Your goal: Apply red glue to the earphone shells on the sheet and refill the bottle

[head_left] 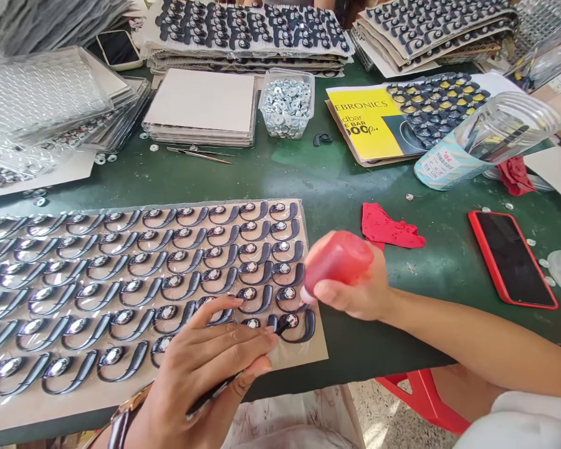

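Observation:
A cardboard sheet lies on the green table, covered with several rows of black hook-shaped parts, each with a shiny round disc. My left hand rests on the sheet's near right corner and grips thin black tweezers, their tip at the part in the bottom right corner. My right hand holds a small red bottle tilted down, its nozzle just above the same corner of the sheet.
A clear tub of metal discs stands at the back centre, beside a stack of blank cards. More loaded sheets are stacked behind. A red phone, red cloth and a lying clear jar are at right.

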The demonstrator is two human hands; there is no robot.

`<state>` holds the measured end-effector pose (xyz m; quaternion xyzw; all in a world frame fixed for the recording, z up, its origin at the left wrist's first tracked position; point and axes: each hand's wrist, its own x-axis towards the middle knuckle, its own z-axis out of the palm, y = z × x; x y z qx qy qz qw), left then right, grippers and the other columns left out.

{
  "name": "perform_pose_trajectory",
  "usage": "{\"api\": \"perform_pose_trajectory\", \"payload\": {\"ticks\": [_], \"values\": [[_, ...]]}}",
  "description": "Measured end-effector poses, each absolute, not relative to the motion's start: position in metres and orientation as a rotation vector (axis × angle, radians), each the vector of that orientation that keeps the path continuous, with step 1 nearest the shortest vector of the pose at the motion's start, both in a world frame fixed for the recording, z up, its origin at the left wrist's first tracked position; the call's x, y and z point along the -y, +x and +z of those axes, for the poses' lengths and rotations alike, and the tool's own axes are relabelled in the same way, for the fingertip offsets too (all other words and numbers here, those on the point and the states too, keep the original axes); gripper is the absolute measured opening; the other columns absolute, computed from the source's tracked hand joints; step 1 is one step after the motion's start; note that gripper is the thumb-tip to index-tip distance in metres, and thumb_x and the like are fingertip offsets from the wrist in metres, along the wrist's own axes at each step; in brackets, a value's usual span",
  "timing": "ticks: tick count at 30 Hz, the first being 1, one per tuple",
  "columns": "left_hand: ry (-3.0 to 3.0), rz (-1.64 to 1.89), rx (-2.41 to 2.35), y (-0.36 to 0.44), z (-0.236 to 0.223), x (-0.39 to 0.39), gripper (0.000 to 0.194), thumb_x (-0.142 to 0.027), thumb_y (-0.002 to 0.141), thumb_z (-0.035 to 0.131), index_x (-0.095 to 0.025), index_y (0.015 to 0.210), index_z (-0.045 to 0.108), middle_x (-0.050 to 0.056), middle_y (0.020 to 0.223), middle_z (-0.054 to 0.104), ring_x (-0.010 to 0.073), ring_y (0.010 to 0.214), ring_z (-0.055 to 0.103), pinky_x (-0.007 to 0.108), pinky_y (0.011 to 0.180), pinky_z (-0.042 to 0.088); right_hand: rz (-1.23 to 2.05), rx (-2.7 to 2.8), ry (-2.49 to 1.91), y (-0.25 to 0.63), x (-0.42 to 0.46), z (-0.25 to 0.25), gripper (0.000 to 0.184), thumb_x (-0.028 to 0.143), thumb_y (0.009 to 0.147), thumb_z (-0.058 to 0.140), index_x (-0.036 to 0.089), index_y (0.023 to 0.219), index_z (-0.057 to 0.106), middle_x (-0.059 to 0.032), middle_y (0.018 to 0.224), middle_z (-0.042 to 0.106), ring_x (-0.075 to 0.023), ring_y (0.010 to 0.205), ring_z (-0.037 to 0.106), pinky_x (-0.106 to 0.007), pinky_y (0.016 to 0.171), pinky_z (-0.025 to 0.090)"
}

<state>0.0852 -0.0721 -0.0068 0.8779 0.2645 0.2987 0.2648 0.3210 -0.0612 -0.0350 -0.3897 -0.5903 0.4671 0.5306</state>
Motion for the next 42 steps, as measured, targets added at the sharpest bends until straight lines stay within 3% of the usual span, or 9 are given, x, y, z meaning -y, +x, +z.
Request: {"api": "perform_pose_trajectory", "payload": {"ticks": [7, 10, 18, 23, 27, 42], "values": [[2.673, 0.857, -0.609, 0.086, -0.019, 0.077, 0.02, -0.014, 0.096, 0.054, -0.009, 0.105, 0.071, 0.006, 0.101, 0.077, 0.016, 0.106, 0.07, 0.037, 0.119, 0.033, 1.007, 1.315, -0.972, 0.322, 0.044, -0.051, 0.023, 0.034, 0.082, 0.074, 0.019, 0.069, 0.061, 0.001, 0.059, 0.065, -0.0121, 0.049, 0.063, -0.022, 0.046, 0.051], [2.75, 0.873, -0.593, 0.089, -0.027, 0.078, 0.028, -0.015, 0.1, 0.044, -0.009, 0.104, 0.071, 0.008, 0.103, 0.077, 0.0172, 0.11, 0.068, 0.039, 0.12, 0.032, 0.987, 1.343, -0.97, 0.32, 0.046, -0.05, 0.024, 0.033, 0.081, 0.075, 0.019, 0.069, 0.06, -0.0004, 0.06, 0.066, -0.0124, 0.05, 0.063, -0.022, 0.046, 0.05], [2.893, 0.905, -0.575, 0.095, -0.028, 0.077, 0.019, -0.011, 0.096, 0.053, -0.01, 0.096, 0.072, 0.006, 0.095, 0.078, 0.0155, 0.099, 0.072, 0.038, 0.12, 0.033, 0.769, 1.565, -0.933, 0.318, 0.044, -0.046, 0.025, 0.037, 0.083, 0.073, 0.019, 0.07, 0.061, -0.0007, 0.063, 0.067, -0.0117, 0.056, 0.064, -0.02, 0.053, 0.053], [2.851, 0.946, -0.613, 0.097, -0.028, 0.078, 0.016, -0.012, 0.095, 0.055, -0.009, 0.095, 0.071, 0.008, 0.095, 0.078, 0.0167, 0.099, 0.072, 0.038, 0.118, 0.037, 0.582, 1.686, -0.894, 0.318, 0.045, -0.054, 0.023, 0.038, 0.084, 0.073, 0.019, 0.078, 0.062, 0.0008, 0.067, 0.066, -0.01, 0.055, 0.062, -0.019, 0.052, 0.05], [2.817, 0.959, -0.676, 0.098, -0.026, 0.079, 0.017, -0.013, 0.095, 0.054, -0.011, 0.093, 0.07, 0.007, 0.095, 0.078, 0.0165, 0.099, 0.072, 0.037, 0.117, 0.039, 0.498, 1.696, -0.936, 0.319, 0.044, -0.054, 0.023, 0.035, 0.087, 0.069, 0.018, 0.074, 0.06, -0.0011, 0.066, 0.066, -0.0108, 0.056, 0.062, -0.02, 0.051, 0.05], [2.82, 0.972, -0.663, 0.1, -0.024, 0.075, 0.019, -0.012, 0.095, 0.052, -0.013, 0.089, 0.07, 0.005, 0.095, 0.078, 0.0155, 0.1, 0.072, 0.036, 0.116, 0.041, 0.544, 1.65, -0.97, 0.318, 0.045, -0.058, 0.029, 0.041, 0.085, 0.072, 0.018, 0.073, 0.06, 0.0002, 0.065, 0.065, -0.0093, 0.054, 0.059, -0.02, 0.05, 0.048]]}}
